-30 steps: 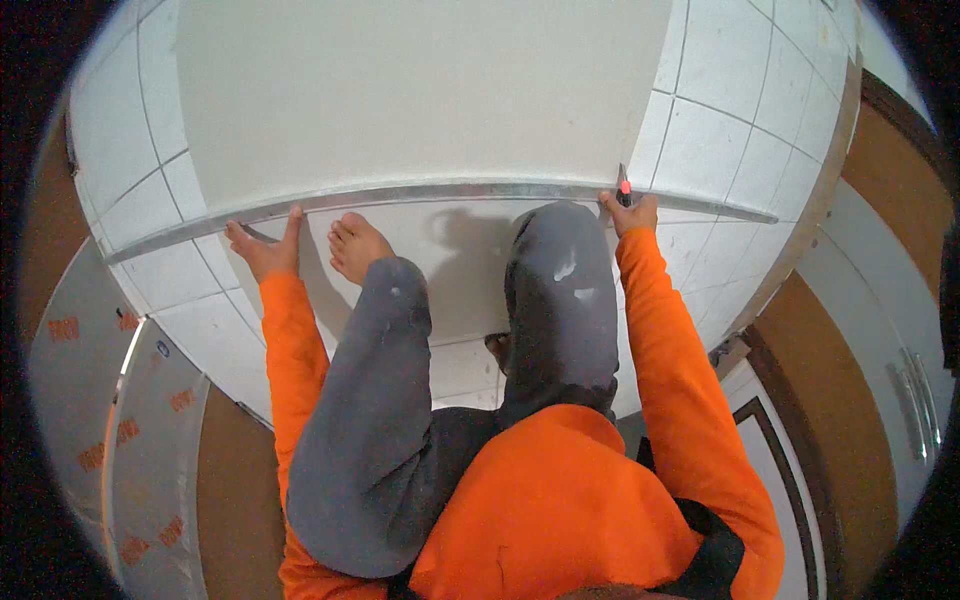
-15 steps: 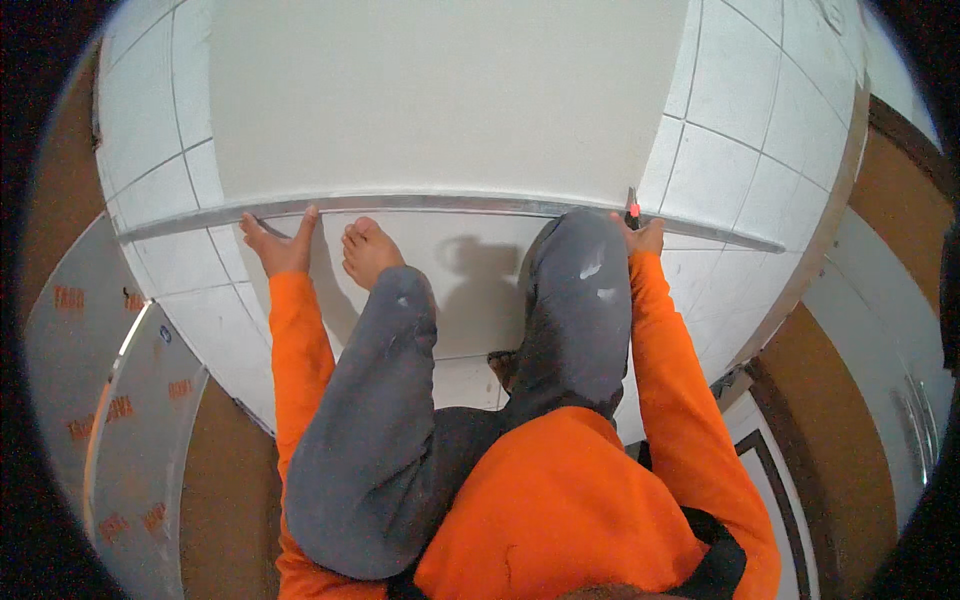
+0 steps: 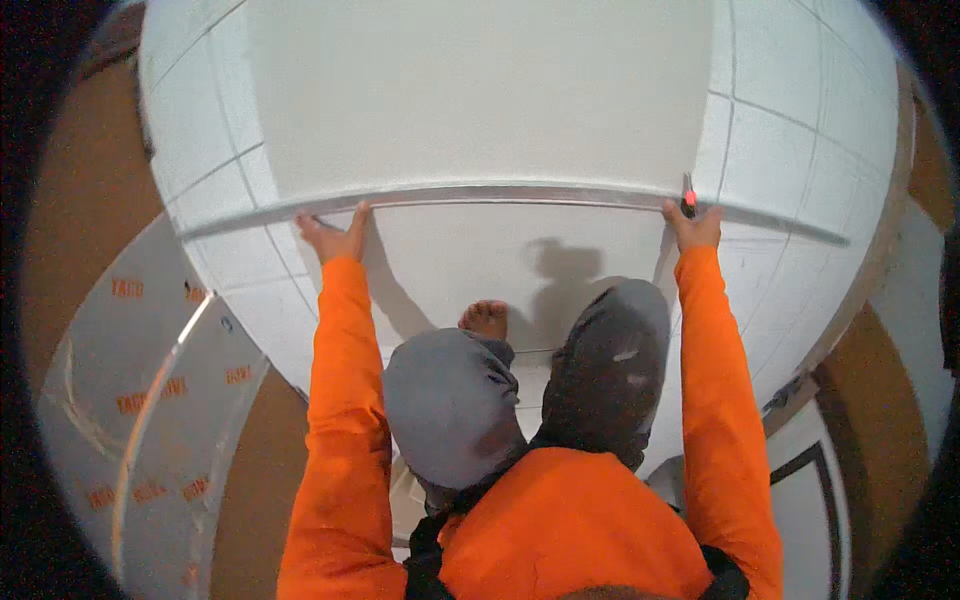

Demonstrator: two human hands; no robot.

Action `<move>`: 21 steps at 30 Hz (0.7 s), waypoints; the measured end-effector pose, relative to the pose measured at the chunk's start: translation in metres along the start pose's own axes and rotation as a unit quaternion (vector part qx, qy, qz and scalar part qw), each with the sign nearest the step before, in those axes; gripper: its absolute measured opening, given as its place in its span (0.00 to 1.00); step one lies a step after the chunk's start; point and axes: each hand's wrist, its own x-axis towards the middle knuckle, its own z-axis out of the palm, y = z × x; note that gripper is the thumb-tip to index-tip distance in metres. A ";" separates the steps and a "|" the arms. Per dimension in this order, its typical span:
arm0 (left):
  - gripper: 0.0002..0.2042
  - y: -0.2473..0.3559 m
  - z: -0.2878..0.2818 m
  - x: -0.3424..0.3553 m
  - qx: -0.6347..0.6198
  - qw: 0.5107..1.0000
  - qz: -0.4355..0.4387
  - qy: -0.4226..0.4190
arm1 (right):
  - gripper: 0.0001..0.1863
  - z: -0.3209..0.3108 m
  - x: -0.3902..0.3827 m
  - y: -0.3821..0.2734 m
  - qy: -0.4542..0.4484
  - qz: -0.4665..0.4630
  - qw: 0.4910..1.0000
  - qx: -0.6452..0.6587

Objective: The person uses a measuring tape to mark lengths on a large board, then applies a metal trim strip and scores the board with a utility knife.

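Note:
A long metal straightedge (image 3: 520, 195) lies across a pale flat board (image 3: 480, 90), with both ends reaching past the board's sides. At its left part, my left hand (image 3: 335, 237) touches the near edge, thumb and fingers spread wide apart. My right hand (image 3: 695, 228) is at the right part of the straightedge, beside the board's right edge. Between its thumb and fingers sits a dark utility knife (image 3: 689, 203) with a red-pink part, its tip pointing away from me. How the right fingers close around the handle is partly hidden.
The board rests on a white tiled floor (image 3: 780, 130). My bare foot (image 3: 485, 318) and bent knees are close behind the straightedge. Grey sheets with orange print (image 3: 150, 350) lie at the left over brown flooring (image 3: 250, 490). A white framed panel (image 3: 805, 500) is at lower right.
My bare foot has drawn back from beside the straightedge, and my knees have moved nearer my body. Both hands stay at the straightedge. The whole view has shifted.

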 end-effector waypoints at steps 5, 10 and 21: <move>0.66 -0.016 0.006 0.003 -0.074 0.997 0.022 0.014 | 0.62 -0.012 -0.002 -0.022 -0.020 0.015 0.998 -0.062; 0.66 -0.014 0.005 0.003 -0.030 0.999 0.011 0.020 | 0.69 -0.007 -0.015 -0.029 0.008 0.070 0.998 -0.003; 0.68 -0.020 0.005 0.008 0.016 1.000 0.006 0.008 | 0.69 -0.001 -0.022 -0.034 0.027 0.092 0.995 0.024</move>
